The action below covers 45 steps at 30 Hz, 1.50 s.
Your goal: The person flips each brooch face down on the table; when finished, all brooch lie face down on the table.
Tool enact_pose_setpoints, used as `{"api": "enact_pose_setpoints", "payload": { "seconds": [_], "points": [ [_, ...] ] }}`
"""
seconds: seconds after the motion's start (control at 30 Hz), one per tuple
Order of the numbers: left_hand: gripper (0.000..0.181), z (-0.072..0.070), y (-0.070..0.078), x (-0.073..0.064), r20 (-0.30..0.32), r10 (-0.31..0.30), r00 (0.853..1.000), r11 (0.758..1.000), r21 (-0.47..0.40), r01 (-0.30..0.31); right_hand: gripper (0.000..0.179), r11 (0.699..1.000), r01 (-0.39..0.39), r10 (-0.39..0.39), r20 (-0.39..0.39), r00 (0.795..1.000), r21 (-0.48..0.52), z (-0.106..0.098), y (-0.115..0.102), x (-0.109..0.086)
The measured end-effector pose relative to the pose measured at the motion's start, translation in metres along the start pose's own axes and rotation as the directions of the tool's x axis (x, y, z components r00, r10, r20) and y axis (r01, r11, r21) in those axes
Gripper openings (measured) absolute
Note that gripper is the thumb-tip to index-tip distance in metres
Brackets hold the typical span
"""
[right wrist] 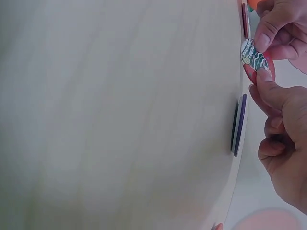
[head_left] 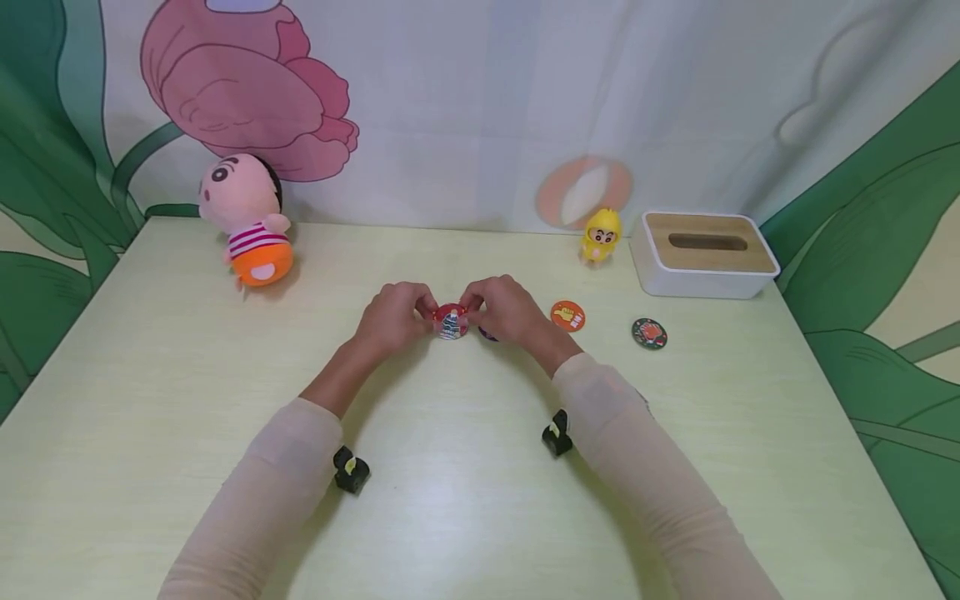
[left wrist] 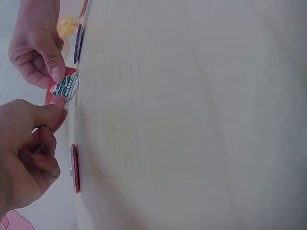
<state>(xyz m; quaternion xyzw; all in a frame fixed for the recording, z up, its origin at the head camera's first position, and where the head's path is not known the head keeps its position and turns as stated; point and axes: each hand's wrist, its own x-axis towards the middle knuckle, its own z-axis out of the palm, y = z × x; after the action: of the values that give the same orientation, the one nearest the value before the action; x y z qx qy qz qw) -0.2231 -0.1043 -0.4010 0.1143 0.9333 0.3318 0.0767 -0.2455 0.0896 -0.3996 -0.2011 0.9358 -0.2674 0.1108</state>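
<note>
A round red badge [head_left: 451, 322] with a green-and-white tree print is held between both hands, tilted up. My left hand [head_left: 395, 318] pinches one edge between thumb and fingers. The opposite edge is pinched by my right hand [head_left: 508, 309]. In the left wrist view the badge [left wrist: 68, 87] shows white lettering and stands clear of the tabletop. A second red disc [left wrist: 75, 168] lies near the left hand; the hand hides it in the head view. Partly covered by the right hand, a purple-rimmed disc [right wrist: 239, 125] lies on the table.
To the right lie an orange round badge [head_left: 567, 316] and a dark green one [head_left: 649, 333]. At the back stand a yellow figurine [head_left: 602, 237] and a white tissue box [head_left: 705, 257] with a wooden lid. A plush doll [head_left: 251, 221] sits back left on the pale table [head_left: 450, 500].
</note>
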Motion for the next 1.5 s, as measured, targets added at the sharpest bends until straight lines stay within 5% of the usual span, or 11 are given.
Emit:
{"api": "enact_pose_setpoints", "payload": {
  "seconds": [0.4,0.63,0.9,1.13,1.33,1.5],
  "points": [
    [0.015,-0.0018,-0.0005,-0.0012,-0.044,0.012,0.999,1.000,-0.016,-0.013,0.009,0.999,0.040,-0.040,-0.015,0.999,-0.010,0.0003,0.0044,0.0002],
    [0.015,-0.0033,-0.0025,-0.0023,-0.057,0.027,0.998,0.999,-0.025,-0.029,0.010,0.985,0.118,-0.123,-0.031,0.992,-0.127,-0.0003,0.0046,-0.0001],
    [0.018,-0.0028,-0.0073,-0.0016,-0.056,0.051,0.997,0.988,-0.139,-0.059,0.009,0.966,0.137,-0.142,-0.011,0.990,-0.221,-0.0038,0.0024,-0.0021],
    [0.023,-0.0029,-0.0093,-0.0022,-0.031,0.012,0.999,0.977,-0.212,-0.018,0.009,0.963,0.117,-0.116,0.020,0.993,-0.245,-0.0062,0.0012,-0.0034],
    [0.024,-0.0038,-0.0077,-0.0001,0.027,-0.013,1.000,0.990,-0.142,0.016,0.017,0.978,0.089,-0.080,0.055,0.995,-0.189,-0.0037,0.0010,-0.0015],
    [0.031,-0.0009,-0.0046,0.0019,0.014,-0.021,1.000,0.998,-0.067,0.022,0.023,0.988,0.069,-0.061,0.063,0.996,-0.137,-0.0011,0.0007,0.0002]
  ]
}}
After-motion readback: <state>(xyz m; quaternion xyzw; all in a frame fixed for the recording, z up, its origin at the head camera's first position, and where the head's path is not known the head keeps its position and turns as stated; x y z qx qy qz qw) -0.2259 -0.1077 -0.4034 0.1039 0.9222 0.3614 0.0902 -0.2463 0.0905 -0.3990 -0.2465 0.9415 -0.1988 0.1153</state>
